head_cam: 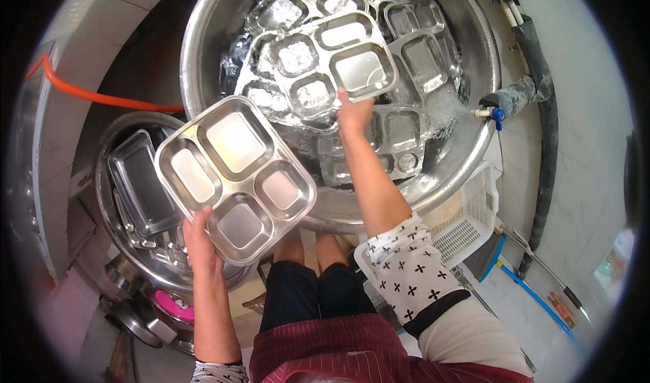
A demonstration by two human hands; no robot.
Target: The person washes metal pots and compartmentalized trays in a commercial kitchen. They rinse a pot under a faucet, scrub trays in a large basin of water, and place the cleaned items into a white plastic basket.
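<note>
My left hand (202,241) grips the lower left edge of a stainless steel compartment tray (231,177), tilted over the rims of two metal basins. With my right hand (354,113) I hold the near corner of another compartment tray (326,46), thumb on top, in the large round metal basin (203,32). Around and under that tray lie several more steel compartment trays (425,60) in water. From a tap with a blue handle (497,115) at the basin's right side, water sprays into it.
A smaller metal basin (105,205) at the left holds a rectangular steel tray (144,180) and other metalware. An orange hose (101,97) runs to the large basin. White plastic baskets (467,230), a blue-handled tool (538,299) and wrapped pipes (547,144) are at the right; metal pots (133,324) stand lower left.
</note>
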